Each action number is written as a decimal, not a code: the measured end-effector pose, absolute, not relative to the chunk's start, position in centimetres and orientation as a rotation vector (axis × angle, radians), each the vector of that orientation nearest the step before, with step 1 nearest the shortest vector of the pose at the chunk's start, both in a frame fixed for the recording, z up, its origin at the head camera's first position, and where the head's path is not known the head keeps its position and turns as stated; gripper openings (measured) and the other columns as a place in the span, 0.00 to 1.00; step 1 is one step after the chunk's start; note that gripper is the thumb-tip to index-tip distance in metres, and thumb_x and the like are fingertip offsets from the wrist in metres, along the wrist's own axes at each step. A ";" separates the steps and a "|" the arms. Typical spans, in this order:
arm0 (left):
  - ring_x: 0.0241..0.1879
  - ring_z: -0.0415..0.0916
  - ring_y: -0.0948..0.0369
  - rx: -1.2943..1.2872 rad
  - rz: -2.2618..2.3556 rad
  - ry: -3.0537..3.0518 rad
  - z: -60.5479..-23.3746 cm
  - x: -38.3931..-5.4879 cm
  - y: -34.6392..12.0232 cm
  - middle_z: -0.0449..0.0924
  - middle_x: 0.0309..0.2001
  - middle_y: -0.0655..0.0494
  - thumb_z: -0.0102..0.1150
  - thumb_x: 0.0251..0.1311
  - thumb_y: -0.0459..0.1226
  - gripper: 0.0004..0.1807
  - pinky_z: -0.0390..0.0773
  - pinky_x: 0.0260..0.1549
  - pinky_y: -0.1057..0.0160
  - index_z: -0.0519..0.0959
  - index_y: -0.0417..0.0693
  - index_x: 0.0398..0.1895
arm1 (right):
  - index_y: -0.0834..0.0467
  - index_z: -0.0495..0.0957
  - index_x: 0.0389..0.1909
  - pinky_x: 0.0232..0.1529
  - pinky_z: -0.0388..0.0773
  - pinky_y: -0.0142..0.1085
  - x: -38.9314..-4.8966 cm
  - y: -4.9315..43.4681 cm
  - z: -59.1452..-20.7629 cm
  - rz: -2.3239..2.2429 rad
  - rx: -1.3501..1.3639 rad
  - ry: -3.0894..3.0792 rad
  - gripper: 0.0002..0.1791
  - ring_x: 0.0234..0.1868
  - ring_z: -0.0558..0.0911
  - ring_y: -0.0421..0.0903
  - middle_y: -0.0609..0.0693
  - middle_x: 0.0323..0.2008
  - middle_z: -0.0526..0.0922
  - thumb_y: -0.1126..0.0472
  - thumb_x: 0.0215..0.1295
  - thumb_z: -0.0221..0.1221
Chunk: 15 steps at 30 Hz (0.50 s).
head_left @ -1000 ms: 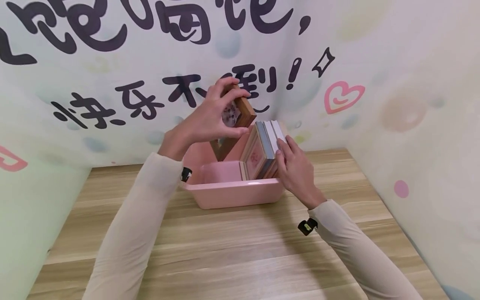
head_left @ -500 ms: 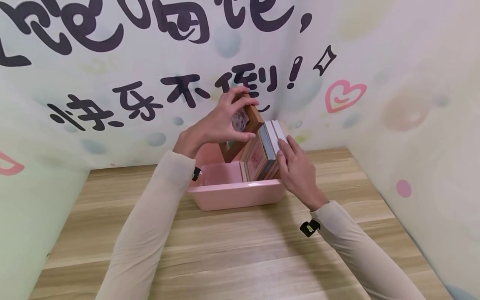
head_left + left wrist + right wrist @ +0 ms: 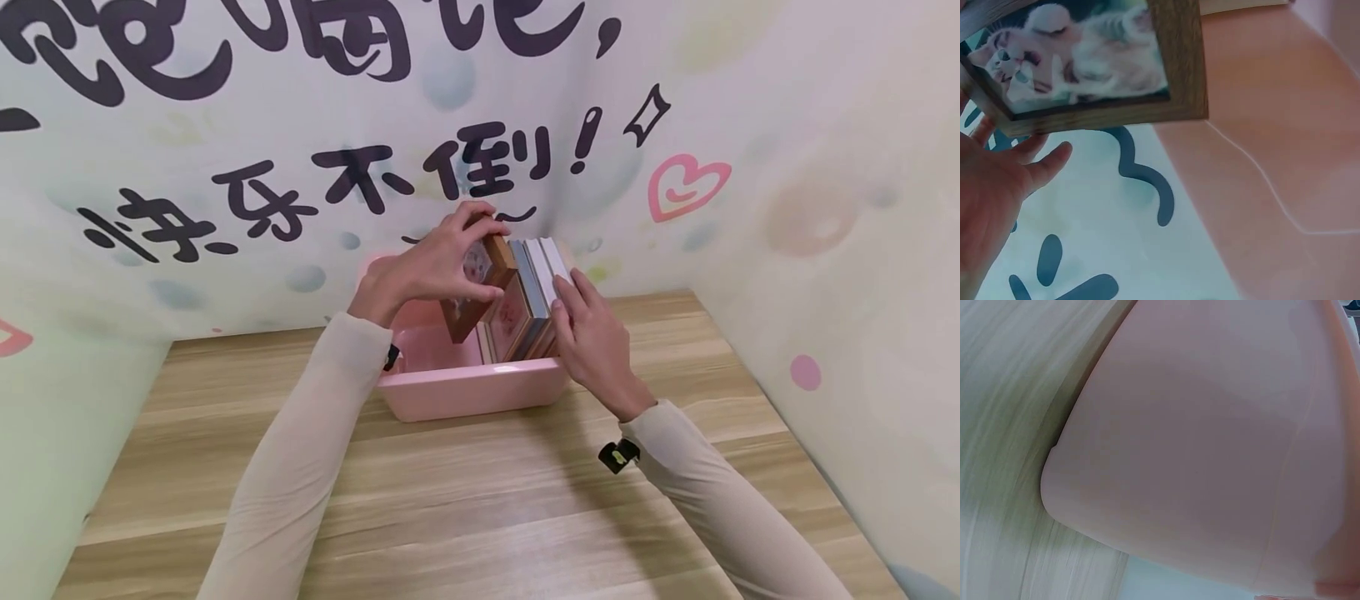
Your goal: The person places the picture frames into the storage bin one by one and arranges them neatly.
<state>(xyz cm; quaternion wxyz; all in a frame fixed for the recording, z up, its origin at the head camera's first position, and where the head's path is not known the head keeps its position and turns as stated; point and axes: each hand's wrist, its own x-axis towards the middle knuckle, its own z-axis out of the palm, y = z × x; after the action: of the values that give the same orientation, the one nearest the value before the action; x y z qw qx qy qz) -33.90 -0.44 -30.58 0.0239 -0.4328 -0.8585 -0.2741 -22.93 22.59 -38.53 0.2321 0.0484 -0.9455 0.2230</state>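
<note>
My left hand (image 3: 431, 267) grips a brown wooden picture frame (image 3: 504, 257) by its upper part, thumb on one side and fingers over the other. The frame is tilted, its lower corner down inside the pink plastic bin (image 3: 472, 393). A cat photo (image 3: 1079, 56) shows in it in the left wrist view. Several picture frames (image 3: 531, 283), with white, blue and pinkish edges, stand leaning in a row at the bin's right end. My right hand (image 3: 596, 342) rests its fingertips on the outermost white one. In the right wrist view only the bin's outer wall (image 3: 1191, 456) fills the middle; no fingers show.
The bin stands on a wood-grain table (image 3: 480, 500), close to the back wall (image 3: 300, 108) printed with large black characters. Another wall (image 3: 840, 250) rises on the right. Part of the bin's pink floor (image 3: 435, 346) shows left of the row.
My left hand has moved right and then down, lowering the wooden picture frame farther into the bin beside the row. My right hand has stayed at the row's right side.
</note>
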 end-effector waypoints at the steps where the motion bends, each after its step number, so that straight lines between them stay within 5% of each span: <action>1: 0.69 0.55 0.49 -1.340 -0.844 -2.667 -30.7 -33.9 -0.5 0.51 0.73 0.49 0.73 0.47 0.52 0.42 0.70 0.63 0.49 0.69 0.53 0.68 | 0.55 0.69 0.70 0.53 0.75 0.62 -22.9 22.6 -38.5 0.614 0.132 -2.599 0.28 0.66 0.71 0.62 0.59 0.73 0.64 0.48 0.76 0.41; 15: 0.60 0.70 0.49 -1.366 -0.879 -2.792 -32.9 -34.3 -0.4 0.48 0.73 0.50 0.74 0.47 0.53 0.44 0.72 0.60 0.54 0.65 0.49 0.66 | 0.54 0.69 0.70 0.54 0.73 0.62 -22.9 22.6 -38.5 0.629 0.121 -2.606 0.28 0.67 0.70 0.62 0.59 0.73 0.63 0.48 0.76 0.40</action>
<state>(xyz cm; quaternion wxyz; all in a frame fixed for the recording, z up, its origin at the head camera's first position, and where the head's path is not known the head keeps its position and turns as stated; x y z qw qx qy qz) -34.31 -0.37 -32.91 -0.0443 -0.4226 -0.8634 -0.2720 -22.93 22.57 -38.48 0.2272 0.0437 -0.9457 0.2282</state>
